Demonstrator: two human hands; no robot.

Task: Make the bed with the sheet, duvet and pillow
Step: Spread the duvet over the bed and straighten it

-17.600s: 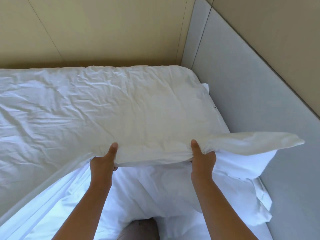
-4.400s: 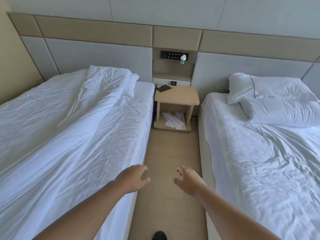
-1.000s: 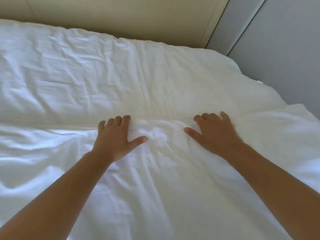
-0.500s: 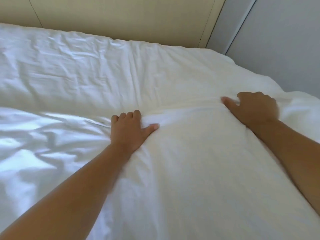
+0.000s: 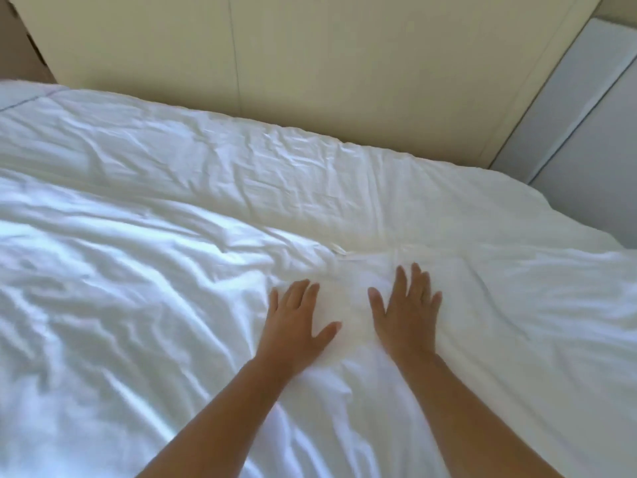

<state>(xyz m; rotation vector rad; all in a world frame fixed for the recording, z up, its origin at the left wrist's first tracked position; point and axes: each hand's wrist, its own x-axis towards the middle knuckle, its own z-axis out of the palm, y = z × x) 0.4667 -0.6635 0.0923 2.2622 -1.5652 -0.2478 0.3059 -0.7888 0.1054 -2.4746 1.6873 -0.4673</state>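
A white, wrinkled duvet covers the whole bed from left to right. My left hand lies flat on it, palm down, fingers spread. My right hand lies flat beside it, a short gap apart, fingers also spread. Both rest near a bunched ridge of fabric that runs across the duvet just beyond the fingertips. Neither hand grips any cloth. No pillow shows, and the sheet is hidden under the duvet.
A cream wall panel runs along the far side of the bed. A grey padded headboard stands at the right. The far edge of the duvet meets the wall.
My right hand has come back from the right and now lies flat close to my left hand. My left hand has flattened out. The view has shifted left along the bed.
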